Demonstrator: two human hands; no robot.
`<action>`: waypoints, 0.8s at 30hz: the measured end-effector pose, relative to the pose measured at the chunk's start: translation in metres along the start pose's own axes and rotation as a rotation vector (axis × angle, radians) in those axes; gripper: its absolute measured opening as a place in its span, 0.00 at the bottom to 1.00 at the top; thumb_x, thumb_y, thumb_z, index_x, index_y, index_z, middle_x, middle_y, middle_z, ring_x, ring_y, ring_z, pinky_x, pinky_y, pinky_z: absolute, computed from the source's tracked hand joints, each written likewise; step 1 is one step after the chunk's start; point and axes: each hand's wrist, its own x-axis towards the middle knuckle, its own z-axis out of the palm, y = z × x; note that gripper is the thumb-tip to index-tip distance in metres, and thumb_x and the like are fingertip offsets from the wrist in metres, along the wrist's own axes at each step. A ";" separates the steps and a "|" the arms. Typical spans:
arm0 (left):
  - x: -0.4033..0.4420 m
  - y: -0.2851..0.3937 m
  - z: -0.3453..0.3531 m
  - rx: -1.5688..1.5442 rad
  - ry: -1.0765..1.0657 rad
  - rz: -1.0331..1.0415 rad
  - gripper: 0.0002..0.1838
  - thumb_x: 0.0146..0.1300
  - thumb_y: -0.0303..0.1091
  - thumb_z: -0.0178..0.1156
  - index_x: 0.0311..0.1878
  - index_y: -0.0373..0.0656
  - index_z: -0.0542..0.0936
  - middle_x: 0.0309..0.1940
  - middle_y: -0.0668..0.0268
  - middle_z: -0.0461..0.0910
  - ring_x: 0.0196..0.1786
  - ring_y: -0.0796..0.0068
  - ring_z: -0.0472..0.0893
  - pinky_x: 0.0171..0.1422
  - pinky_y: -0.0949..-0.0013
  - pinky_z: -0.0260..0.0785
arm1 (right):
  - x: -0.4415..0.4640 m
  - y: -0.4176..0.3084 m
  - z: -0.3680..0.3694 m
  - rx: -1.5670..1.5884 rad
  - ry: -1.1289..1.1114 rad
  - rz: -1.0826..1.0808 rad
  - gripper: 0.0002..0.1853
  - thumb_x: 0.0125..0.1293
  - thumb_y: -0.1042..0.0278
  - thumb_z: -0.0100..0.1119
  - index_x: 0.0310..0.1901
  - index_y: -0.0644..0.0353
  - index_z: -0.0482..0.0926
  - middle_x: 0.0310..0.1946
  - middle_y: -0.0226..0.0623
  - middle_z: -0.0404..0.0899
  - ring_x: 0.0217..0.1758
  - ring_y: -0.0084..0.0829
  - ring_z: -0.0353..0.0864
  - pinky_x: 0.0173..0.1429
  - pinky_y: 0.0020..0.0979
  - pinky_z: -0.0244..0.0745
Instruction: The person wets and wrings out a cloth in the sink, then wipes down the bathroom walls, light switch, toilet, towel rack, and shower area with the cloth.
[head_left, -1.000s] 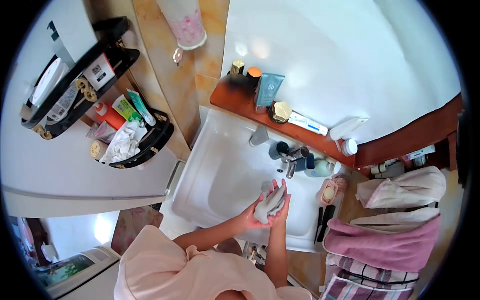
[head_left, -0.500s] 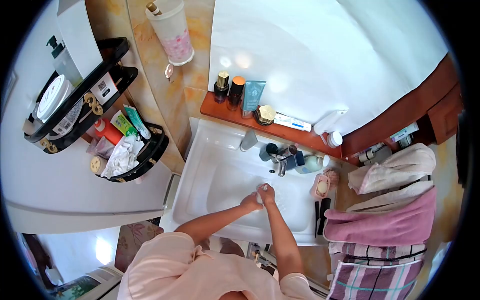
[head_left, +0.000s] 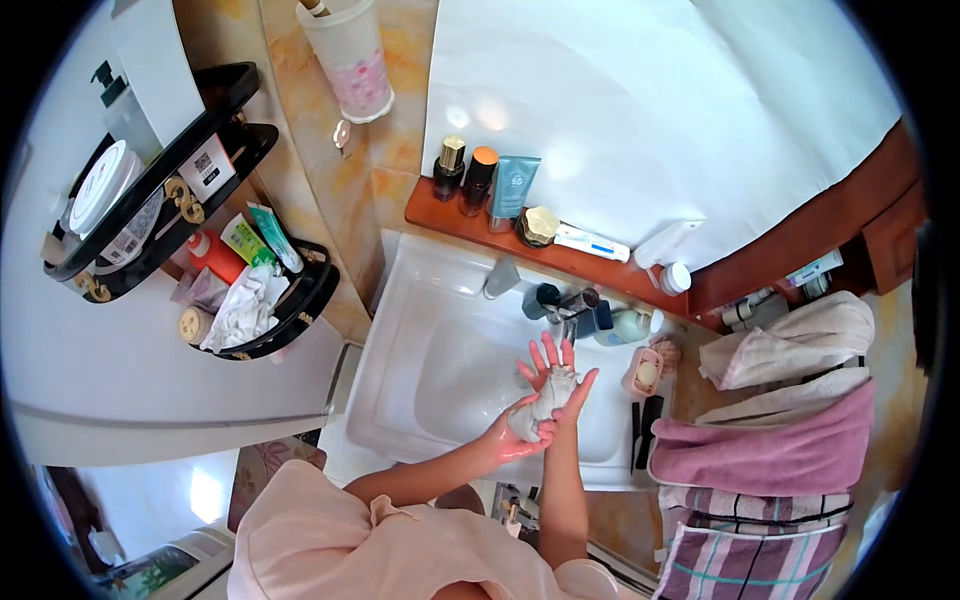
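Observation:
Over the white sink (head_left: 440,340), a crumpled greyish-white wet cloth (head_left: 552,395) lies across the palm of my right hand (head_left: 577,398). That hand is turned palm up with its fingers and thumb spread apart. From the left, my left hand (head_left: 513,440) presses the lower part of the cloth against the right palm and wrist, its fingers curled round it. The skin of both hands looks wet. Just beyond my right fingertips stands the metal faucet (head_left: 570,328), partly hidden by them.
Bottles and tubes, including a blue-green tube (head_left: 514,188), line the wooden ledge (head_left: 425,205). A pink soap dish (head_left: 643,372) and black comb (head_left: 650,425) rest on the sink's right rim. Towels (head_left: 760,440) hang at right; a black corner shelf (head_left: 320,300) is at left.
My hands were clasped together low in the basin. Now my right hand is turned up and spread, and the cloth shows on its palm. My left hand has shifted down towards the wrist.

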 end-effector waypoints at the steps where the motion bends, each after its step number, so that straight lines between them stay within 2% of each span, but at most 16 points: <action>1: -0.001 -0.005 0.005 -0.048 -0.030 -0.007 0.25 0.65 0.43 0.58 0.58 0.36 0.67 0.39 0.60 0.70 0.32 0.72 0.71 0.37 0.73 0.67 | 0.004 0.000 0.016 0.094 0.030 -0.063 0.38 0.64 0.27 0.45 0.66 0.46 0.69 0.66 0.45 0.66 0.65 0.46 0.67 0.64 0.59 0.63; 4: -0.007 -0.012 0.026 -0.022 -0.089 0.021 0.26 0.65 0.43 0.58 0.58 0.35 0.66 0.39 0.62 0.70 0.32 0.72 0.71 0.38 0.72 0.67 | 0.003 0.002 0.001 0.249 -0.247 -0.180 0.37 0.62 0.28 0.49 0.65 0.45 0.69 0.50 0.37 0.75 0.51 0.36 0.72 0.57 0.50 0.69; 5: -0.010 -0.011 0.032 0.014 -0.103 0.037 0.26 0.65 0.43 0.58 0.59 0.35 0.66 0.39 0.62 0.70 0.33 0.72 0.71 0.38 0.72 0.67 | -0.003 -0.003 0.010 0.138 -0.065 -0.185 0.30 0.66 0.39 0.54 0.63 0.50 0.71 0.26 0.27 0.70 0.31 0.25 0.67 0.44 0.36 0.70; 8: -0.015 -0.006 0.036 0.274 -0.216 -0.104 0.26 0.65 0.42 0.58 0.59 0.37 0.66 0.39 0.62 0.70 0.33 0.73 0.71 0.40 0.73 0.67 | 0.002 -0.029 0.030 0.012 -0.020 0.055 0.21 0.71 0.53 0.54 0.58 0.58 0.72 0.15 0.23 0.60 0.20 0.19 0.59 0.34 0.30 0.67; 9: -0.014 0.001 0.032 0.354 -0.120 -0.127 0.25 0.64 0.42 0.59 0.58 0.37 0.67 0.39 0.62 0.71 0.33 0.73 0.72 0.40 0.73 0.68 | 0.006 -0.032 0.046 -0.069 0.074 0.092 0.15 0.73 0.62 0.51 0.54 0.63 0.73 0.11 0.20 0.55 0.14 0.16 0.53 0.27 0.26 0.62; 12: -0.008 0.032 0.007 0.633 0.158 -0.156 0.22 0.62 0.39 0.62 0.54 0.38 0.70 0.37 0.63 0.74 0.33 0.73 0.75 0.37 0.72 0.69 | 0.017 -0.036 0.040 -0.376 0.247 0.360 0.15 0.73 0.62 0.52 0.53 0.65 0.74 0.13 0.20 0.56 0.14 0.16 0.55 0.24 0.25 0.60; 14: 0.001 0.045 -0.001 0.878 0.322 -0.131 0.19 0.59 0.36 0.65 0.49 0.38 0.73 0.33 0.63 0.76 0.31 0.73 0.77 0.34 0.71 0.70 | 0.024 -0.030 0.027 -0.457 0.301 0.428 0.14 0.72 0.64 0.54 0.51 0.66 0.77 0.12 0.21 0.57 0.14 0.17 0.56 0.21 0.24 0.59; 16: 0.012 0.059 -0.009 0.965 0.366 -0.153 0.13 0.57 0.31 0.65 0.42 0.39 0.74 0.28 0.64 0.76 0.26 0.72 0.77 0.29 0.70 0.70 | 0.028 -0.025 0.013 -0.562 0.345 0.477 0.14 0.71 0.64 0.55 0.50 0.66 0.78 0.12 0.21 0.58 0.14 0.17 0.56 0.21 0.24 0.59; 17: 0.017 0.063 -0.012 1.008 0.382 -0.167 0.10 0.56 0.29 0.66 0.39 0.40 0.75 0.25 0.64 0.76 0.24 0.72 0.77 0.26 0.69 0.70 | 0.029 -0.023 0.007 -0.610 0.372 0.470 0.14 0.71 0.64 0.55 0.49 0.66 0.78 0.12 0.21 0.59 0.13 0.17 0.57 0.20 0.24 0.60; 20: 0.028 0.062 -0.009 1.182 0.483 -0.094 0.10 0.53 0.27 0.64 0.37 0.39 0.74 0.22 0.62 0.76 0.18 0.70 0.75 0.19 0.68 0.67 | 0.032 -0.013 -0.008 -0.752 0.464 0.438 0.13 0.71 0.63 0.55 0.45 0.66 0.80 0.12 0.22 0.61 0.12 0.17 0.57 0.18 0.24 0.62; 24: 0.042 0.066 -0.021 1.413 0.570 0.013 0.11 0.50 0.27 0.64 0.35 0.37 0.74 0.18 0.62 0.74 0.15 0.70 0.74 0.17 0.66 0.65 | 0.036 0.001 -0.031 -0.902 0.591 0.322 0.12 0.71 0.64 0.55 0.39 0.64 0.82 0.11 0.25 0.63 0.10 0.18 0.59 0.15 0.26 0.60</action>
